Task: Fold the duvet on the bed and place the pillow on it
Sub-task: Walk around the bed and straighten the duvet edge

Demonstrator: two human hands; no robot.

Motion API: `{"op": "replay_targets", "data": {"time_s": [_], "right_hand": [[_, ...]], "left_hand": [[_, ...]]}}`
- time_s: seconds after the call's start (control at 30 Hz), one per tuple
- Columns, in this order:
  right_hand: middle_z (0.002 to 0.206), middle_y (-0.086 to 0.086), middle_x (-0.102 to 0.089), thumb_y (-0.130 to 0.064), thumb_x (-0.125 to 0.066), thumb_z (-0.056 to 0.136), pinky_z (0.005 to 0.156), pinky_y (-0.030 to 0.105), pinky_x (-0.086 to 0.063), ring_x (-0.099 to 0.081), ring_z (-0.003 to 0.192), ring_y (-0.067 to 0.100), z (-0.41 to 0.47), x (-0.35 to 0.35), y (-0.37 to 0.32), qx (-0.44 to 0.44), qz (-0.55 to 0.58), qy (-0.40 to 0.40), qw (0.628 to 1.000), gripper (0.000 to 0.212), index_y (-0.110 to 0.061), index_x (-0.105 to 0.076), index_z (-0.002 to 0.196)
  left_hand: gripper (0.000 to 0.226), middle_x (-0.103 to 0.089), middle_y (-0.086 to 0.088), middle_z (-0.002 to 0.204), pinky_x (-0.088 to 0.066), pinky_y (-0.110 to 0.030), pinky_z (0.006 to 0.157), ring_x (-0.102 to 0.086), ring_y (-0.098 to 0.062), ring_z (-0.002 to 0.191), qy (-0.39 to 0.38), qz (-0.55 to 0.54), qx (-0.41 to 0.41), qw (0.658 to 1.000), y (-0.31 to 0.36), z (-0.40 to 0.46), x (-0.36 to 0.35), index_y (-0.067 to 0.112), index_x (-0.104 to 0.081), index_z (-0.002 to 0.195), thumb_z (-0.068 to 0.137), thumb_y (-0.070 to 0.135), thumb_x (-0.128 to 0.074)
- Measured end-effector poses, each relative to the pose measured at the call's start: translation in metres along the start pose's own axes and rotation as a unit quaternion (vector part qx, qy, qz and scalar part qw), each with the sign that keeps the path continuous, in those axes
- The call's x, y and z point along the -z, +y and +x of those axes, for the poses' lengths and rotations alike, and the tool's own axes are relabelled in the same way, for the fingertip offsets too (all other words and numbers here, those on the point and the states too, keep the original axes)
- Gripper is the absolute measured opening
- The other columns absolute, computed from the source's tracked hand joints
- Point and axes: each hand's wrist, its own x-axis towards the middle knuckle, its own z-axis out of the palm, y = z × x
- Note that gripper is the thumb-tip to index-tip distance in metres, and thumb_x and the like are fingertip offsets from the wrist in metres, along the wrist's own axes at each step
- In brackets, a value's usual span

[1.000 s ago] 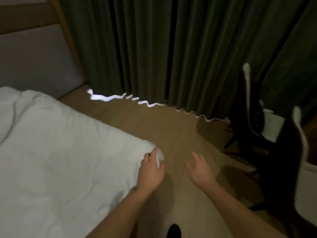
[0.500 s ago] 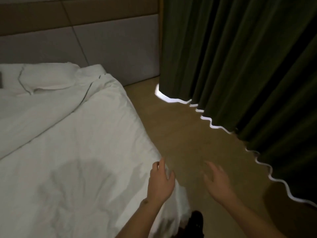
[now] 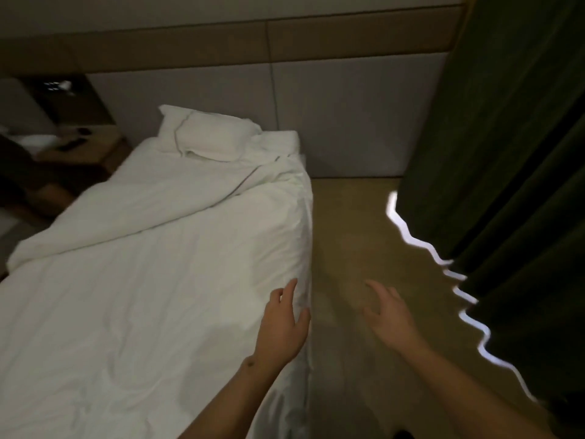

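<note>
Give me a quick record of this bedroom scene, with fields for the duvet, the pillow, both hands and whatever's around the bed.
duvet: white, spread over the bed, rumpled, not yet folded
pillow: white, at the head of the bed against the wall panel
left hand: open, at the duvet's right edge, holding nothing
right hand: open, over the floor, holding nothing
curtain: dark green, right of the bed
nightstand: left of the bed, small dark items on top

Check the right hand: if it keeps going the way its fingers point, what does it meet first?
Nothing close: the right hand is open over bare floor, fingers pointing toward the headboard wall. Depth is unclear.
</note>
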Motion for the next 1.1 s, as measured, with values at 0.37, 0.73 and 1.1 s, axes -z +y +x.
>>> {"op": "replay_targets", "data": {"time_s": [0.37,0.73,1.1], "right_hand": [[0.136,0.015,-0.054,-0.023,-0.065,0.090,0.106,0.030,-0.036,-0.049,0.127,0.029,0.256,0.114,0.040,0.110,0.010,-0.106,0.988,0.055,-0.012,-0.047,0.141],[0.117,0.007,-0.050,-0.026,-0.060,0.092,0.082,0.019,-0.034,-0.051,0.096,0.017,0.453,0.104,-0.026,0.197,0.006,-0.190,0.962,0.053,-0.020,-0.043,0.142],[0.136,0.013,-0.046,-0.035,-0.058,0.093,0.093,0.027,-0.040,-0.053,0.120,0.026,0.693,0.070,-0.123,0.215,-0.074,-0.234,0.945,0.053,-0.024,-0.041,0.143]], "left_hand": [[0.057,-0.041,0.002,0.145,-0.044,-0.035,0.106,-0.056,-0.019,0.118,0.147,-0.046,0.131,0.979,0.118,0.168,-0.082,0.035,-0.026,0.152,0.100,0.045,-0.045],[0.056,-0.040,0.000,0.144,-0.037,-0.028,0.107,-0.049,-0.017,0.126,0.228,-0.090,0.239,0.940,0.114,0.327,-0.114,0.032,-0.025,0.153,0.101,0.041,-0.045],[0.055,-0.041,-0.005,0.143,-0.036,-0.032,0.110,-0.047,-0.022,0.130,0.259,-0.153,0.307,0.903,0.038,0.557,-0.081,0.030,-0.028,0.152,0.101,0.037,-0.047]]}}
